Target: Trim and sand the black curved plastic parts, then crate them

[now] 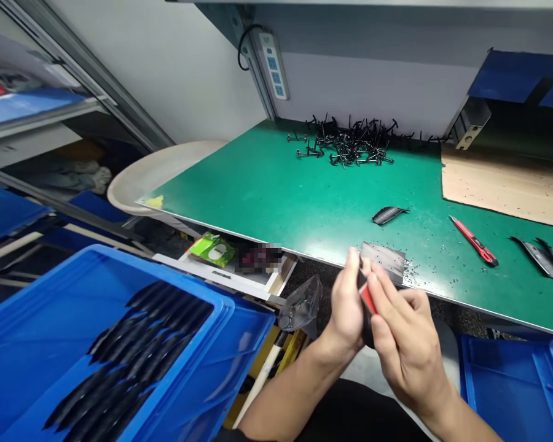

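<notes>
Head camera, left to right: well left of the fingers, a blue crate (96,344) holds a heap of black blades (133,350), too many and too overlapped to count. The left hand (348,304) closes thumb and fingers on one dark plastic piece (383,259). It sticks up past the fingertips, just over the near edge of the green mat (267,190). The right hand (408,344) is curled around one small red tool (367,299), likely a cutter, held against the same piece.

The piece looks light, thin and fairly stiff. Its smooth face may slip, so a pinch across the flat sides near the lower end seems the surest hold.

Beyond the fingers lies one loose black piece (389,214). To their right are one red cutter (474,240) and then two black pieces (541,258). Far behind the fingers sits a pile of black pins (350,144), too tangled to count.
</notes>
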`<state>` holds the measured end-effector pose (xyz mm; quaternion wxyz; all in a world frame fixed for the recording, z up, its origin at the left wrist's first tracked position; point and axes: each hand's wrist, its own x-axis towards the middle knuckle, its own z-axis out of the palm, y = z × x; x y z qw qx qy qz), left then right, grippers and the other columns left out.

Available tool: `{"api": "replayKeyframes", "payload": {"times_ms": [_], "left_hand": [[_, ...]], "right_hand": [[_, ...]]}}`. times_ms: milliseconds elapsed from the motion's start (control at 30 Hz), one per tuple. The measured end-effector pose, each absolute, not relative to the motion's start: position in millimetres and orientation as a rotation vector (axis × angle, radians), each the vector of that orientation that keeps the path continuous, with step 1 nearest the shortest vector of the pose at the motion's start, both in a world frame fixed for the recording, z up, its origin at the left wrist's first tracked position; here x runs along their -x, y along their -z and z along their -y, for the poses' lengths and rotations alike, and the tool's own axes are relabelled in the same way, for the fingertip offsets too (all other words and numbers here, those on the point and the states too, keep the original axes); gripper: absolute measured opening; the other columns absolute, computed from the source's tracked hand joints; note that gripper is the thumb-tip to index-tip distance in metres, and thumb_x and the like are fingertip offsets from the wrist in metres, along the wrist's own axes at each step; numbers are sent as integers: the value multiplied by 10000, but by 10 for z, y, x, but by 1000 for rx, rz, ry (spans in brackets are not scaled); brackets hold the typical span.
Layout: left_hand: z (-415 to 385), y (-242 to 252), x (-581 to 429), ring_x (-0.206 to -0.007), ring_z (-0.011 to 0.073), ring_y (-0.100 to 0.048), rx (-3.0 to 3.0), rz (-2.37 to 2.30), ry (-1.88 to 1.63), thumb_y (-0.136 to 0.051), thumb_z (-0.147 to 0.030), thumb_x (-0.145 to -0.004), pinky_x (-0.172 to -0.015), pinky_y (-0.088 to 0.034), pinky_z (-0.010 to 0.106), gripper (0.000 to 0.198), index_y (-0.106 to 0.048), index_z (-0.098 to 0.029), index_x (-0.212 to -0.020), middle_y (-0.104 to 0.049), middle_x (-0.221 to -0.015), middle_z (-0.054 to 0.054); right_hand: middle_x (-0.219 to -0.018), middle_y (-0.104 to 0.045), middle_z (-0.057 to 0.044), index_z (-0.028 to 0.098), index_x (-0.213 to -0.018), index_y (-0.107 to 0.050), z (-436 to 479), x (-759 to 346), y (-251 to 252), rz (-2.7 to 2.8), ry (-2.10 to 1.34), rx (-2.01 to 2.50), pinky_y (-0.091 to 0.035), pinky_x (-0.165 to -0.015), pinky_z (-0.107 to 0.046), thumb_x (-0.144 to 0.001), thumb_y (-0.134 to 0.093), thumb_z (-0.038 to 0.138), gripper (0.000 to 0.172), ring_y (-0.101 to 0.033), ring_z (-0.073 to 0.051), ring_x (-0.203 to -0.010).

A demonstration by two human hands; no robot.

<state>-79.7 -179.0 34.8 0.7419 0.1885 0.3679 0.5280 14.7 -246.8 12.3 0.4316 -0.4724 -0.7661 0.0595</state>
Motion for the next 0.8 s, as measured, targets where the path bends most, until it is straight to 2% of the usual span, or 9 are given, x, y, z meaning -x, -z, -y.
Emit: {"api": "replayKeyframes", "payload": {"times_ms": [67,200,300,400,533,667,800], "left_hand": [[1786,-341,786,-476,70,-235,-398,-779,-1125,-676,-693,-772,-448,-250,217,609,-322,-212,-649,-246,-536,-77],[1789,-349,776,-510,69,-319,-444,-760,-1145,-694,-680,-772,-499,-318,205,612,-342,-199,-633,-319,-557,-62],[1788,-358,790,-476,64,-248,-427,-735,-1178,-700,-691,-759,-469,-279,213,633,-322,-204,-619,-238,-527,-81],[1787,-342,802,-513,70,-320,-500,-811,-1246,-717,-685,-750,-496,-310,213,613,-379,-190,-621,-340,-559,-61],[1772,-298,809,-481,73,-241,-517,-807,-1239,-635,-766,-764,-465,-250,232,658,-334,-204,-600,-249,-523,-71],[1755,-256,810,-539,92,-324,-676,-883,-1239,-626,-804,-738,-498,-289,241,668,-395,-192,-601,-356,-569,-38],[1768,-223,811,-524,96,-291,-732,-876,-1180,-582,-794,-783,-496,-276,258,653,-379,-201,-597,-313,-551,-41]], "right_hand": [[-1547,-412,-118,233,-1597,-274,2480,-163,-119,1890,-168,1178,-407,-816,-382,-1012,-434,128,616,-586,-258,-1131],[-1526,-453,-89,283,-1589,-298,2473,-161,-99,1837,-208,1208,-414,-833,-392,-1022,-435,147,599,-585,-249,-1063],[-1518,-463,-97,252,-1594,-284,2456,-131,-90,1821,-226,1221,-423,-797,-369,-1036,-408,146,581,-574,-223,-989],[-1523,-459,-85,257,-1589,-300,2438,-99,-95,1826,-195,1215,-417,-837,-379,-1043,-420,163,566,-558,-229,-1027],[-1536,-440,-93,227,-1591,-292,2437,-87,-96,1835,-196,1234,-412,-805,-354,-1049,-393,155,556,-550,-208,-972],[-1525,-455,-96,240,-1593,-288,2424,-100,-78,1862,-154,1237,-392,-835,-372,-1047,-424,167,567,-548,-220,-987],[-1524,-459,-81,253,-1588,-305,2403,-94,-42,1808,-162,1261,-399,-822,-356,-1052,-412,172,552,-536,-211,-967]]}}
